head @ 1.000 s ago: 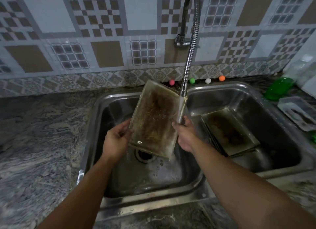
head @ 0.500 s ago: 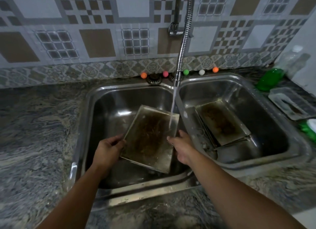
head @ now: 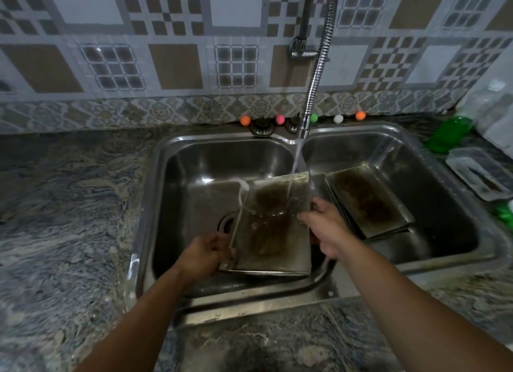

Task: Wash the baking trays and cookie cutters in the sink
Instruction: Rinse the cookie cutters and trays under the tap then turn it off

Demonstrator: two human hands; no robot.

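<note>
The tray (head: 273, 221) sits tilted over the left basin (head: 194, 171), likely so the tap (head: 311, 102) stream runs across its stained face. The left hand (head: 204, 256) grips its near-left corner; the right hand (head: 323, 227) clasps the right edge. Other trays (head: 369, 202) wait in the right basin.

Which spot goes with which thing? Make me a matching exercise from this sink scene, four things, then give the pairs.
Things:
1. held baking tray
2. stacked trays
3. green bottle
4. faucet hose

Places:
A. hanging down over the divider between the basins
B. lying in the right basin
C. on the counter right of the sink
D. over the left basin, under the water stream, held by the left hand and right hand

Pairs: 1-D, 2-B, 3-C, 4-A
</note>
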